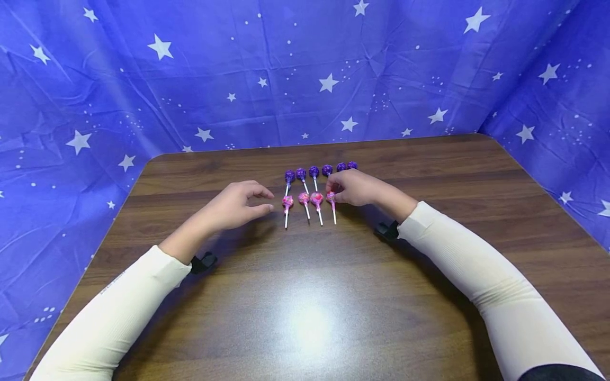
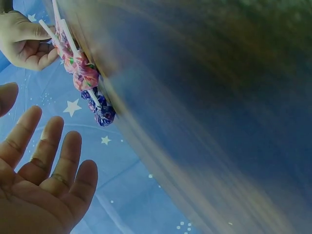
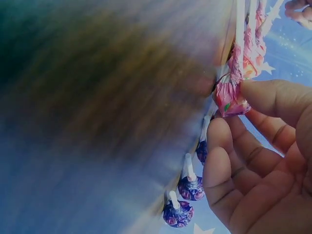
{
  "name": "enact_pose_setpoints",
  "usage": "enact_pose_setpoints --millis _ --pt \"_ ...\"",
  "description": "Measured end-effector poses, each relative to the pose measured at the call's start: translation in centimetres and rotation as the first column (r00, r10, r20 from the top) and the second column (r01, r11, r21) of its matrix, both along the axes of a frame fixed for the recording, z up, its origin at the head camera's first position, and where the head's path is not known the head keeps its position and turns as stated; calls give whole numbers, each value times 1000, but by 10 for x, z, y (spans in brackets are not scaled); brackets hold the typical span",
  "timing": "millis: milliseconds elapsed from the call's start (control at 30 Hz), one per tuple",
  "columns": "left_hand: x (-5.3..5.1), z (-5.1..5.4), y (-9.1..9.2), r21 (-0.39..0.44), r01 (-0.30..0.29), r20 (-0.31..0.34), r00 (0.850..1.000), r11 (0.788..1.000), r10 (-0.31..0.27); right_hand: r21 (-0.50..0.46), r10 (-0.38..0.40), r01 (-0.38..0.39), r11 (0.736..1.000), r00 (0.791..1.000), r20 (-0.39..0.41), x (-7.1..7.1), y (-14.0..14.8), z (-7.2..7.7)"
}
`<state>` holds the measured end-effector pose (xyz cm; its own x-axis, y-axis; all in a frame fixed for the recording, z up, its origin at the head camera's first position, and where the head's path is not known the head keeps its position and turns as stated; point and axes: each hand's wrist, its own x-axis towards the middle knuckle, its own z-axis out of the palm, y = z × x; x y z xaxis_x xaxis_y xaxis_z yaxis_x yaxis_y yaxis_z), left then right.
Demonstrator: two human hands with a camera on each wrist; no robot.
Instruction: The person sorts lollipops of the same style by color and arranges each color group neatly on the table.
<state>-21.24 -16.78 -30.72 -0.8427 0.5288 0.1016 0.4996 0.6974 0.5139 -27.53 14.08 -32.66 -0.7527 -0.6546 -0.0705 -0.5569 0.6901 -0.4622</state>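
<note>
Two rows of wrapped lollipops lie on the wooden table: a far row with purple wrappers (image 1: pixel 313 172) and a nearer row with pink wrappers (image 1: pixel 316 199), sticks toward the person. My right hand (image 1: pixel 356 188) is at the rightmost pink lollipop (image 1: pixel 331 197). In the right wrist view, thumb and fingers pinch the wrapped head of this pink lollipop (image 3: pixel 231 100). Left of the rows, my left hand (image 1: pixel 233 205) hovers with fingers spread and holds nothing. Its relaxed fingers (image 2: pixel 58 151) show in the left wrist view, apart from the lollipops.
The brown wooden table (image 1: pixel 267 296) has a rounded back edge. A blue cloth with white stars (image 1: pixel 329 83) hangs behind and beside it. Purple lollipops (image 3: pixel 191 188) lie close beneath the right fingers. Dark bands (image 1: pixel 204 262) are at both wrists.
</note>
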Motion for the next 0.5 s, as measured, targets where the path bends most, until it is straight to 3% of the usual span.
enact_pose_setpoints --millis 200,300,433,500 --pt "0 -2 -4 -1 7 -20 1000 1000 -7 -29 -27 26 999 999 -30 -1 11 6" --pt "0 -4 -10 -24 3 -55 998 1000 -5 -54 -67 62 997 994 -87 2 26 12" --pt "1 -7 -26 -76 -23 -158 987 997 11 -51 -119 110 993 968 -223 13 62 17" --pt "2 -8 -35 -121 -44 -265 964 992 10 -23 -138 137 990 947 -290 19 83 18"
